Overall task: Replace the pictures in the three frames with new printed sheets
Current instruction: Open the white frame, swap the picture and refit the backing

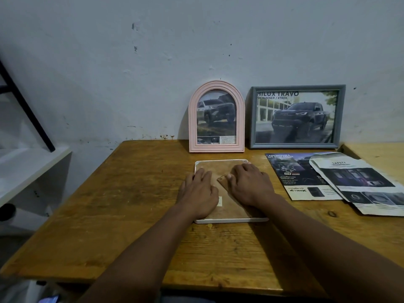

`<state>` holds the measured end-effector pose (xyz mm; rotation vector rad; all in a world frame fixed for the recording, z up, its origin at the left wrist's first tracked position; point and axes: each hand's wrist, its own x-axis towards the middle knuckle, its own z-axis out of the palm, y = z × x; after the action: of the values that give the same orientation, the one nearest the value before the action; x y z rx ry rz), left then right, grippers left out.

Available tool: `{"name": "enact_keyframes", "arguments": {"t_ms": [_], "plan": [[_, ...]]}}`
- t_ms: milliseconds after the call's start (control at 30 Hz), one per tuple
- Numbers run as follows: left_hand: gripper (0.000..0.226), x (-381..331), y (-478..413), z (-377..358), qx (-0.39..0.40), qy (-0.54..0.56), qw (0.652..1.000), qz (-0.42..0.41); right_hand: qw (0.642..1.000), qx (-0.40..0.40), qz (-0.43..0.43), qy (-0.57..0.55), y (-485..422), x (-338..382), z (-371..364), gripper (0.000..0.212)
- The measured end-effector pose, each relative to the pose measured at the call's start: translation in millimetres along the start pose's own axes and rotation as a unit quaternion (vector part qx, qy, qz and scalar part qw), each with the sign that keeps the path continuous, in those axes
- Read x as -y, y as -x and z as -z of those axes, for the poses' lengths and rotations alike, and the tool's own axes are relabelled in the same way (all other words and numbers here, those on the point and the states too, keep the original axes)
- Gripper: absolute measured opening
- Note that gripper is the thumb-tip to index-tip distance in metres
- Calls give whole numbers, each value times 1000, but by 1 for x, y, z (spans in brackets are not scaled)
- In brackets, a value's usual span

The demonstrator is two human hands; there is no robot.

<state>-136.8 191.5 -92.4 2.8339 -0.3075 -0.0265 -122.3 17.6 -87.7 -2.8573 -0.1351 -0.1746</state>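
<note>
White frame (229, 220) lies face down on the table (131, 193). Left hand (197, 190) and right hand (249, 184) rest flat on its brown backing board (211, 166), fingers loosely extended, grasping nothing.

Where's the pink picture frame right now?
In the head view, the pink arched frame stands at the back of the wooden table against the wall, just left of the grey frame and behind the white frame.

White frame (220, 220) is lying face-down under left hand (197, 190) and right hand (249, 184); pink frame (216, 147) and grey frame (295, 146) are standing beyond; printed sheets (306, 178) are lying rightward.
</note>
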Motion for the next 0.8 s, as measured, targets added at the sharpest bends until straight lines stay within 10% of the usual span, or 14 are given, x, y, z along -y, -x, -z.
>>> {"name": "enact_keyframes", "arguments": {"t_ms": [267, 600, 800], "plan": [[57, -10, 2, 9, -27, -134, 990, -20, 985, -141, -7, 101, 18, 12, 3, 46], [70, -8, -2, 11, 73, -40, 996, 16, 986, -144, -36, -69, 11, -7, 1, 36], [72, -6, 2, -5, -7, -14, 1000, 17, 995, -102, 12, -13, 21, -15, -3, 40]]}}
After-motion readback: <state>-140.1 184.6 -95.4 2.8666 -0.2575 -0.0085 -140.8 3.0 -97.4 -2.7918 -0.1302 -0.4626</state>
